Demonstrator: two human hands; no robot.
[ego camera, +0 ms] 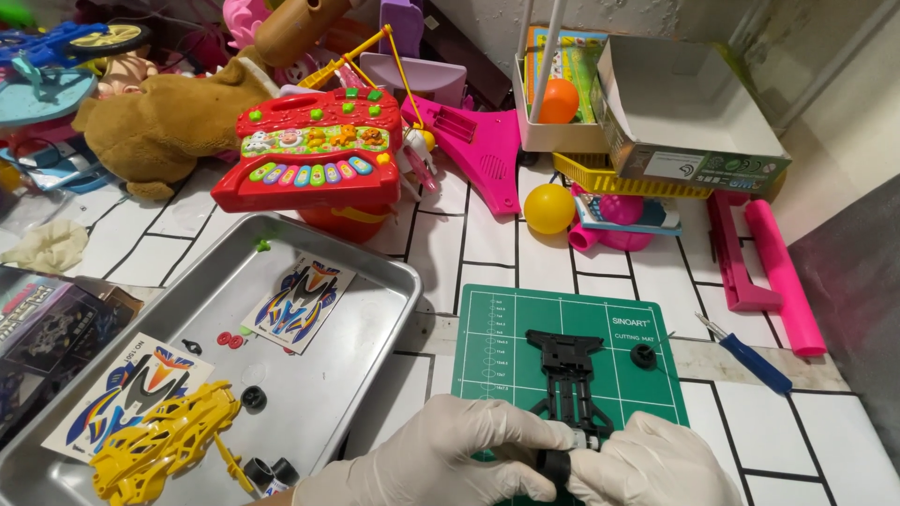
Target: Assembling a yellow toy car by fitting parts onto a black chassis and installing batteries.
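Black chassis [569, 382] | being steadied on green mat [487, 328] | wheel [554, 464] being pinched by left hand [441, 459] and right hand [647, 464] fingers | best pressed squarely.

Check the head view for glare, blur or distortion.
Head view: sharp at the gloved hands, left and right; soft glare on the tray; mild wide-angle bending at the edges; even lighting, faint shadows.
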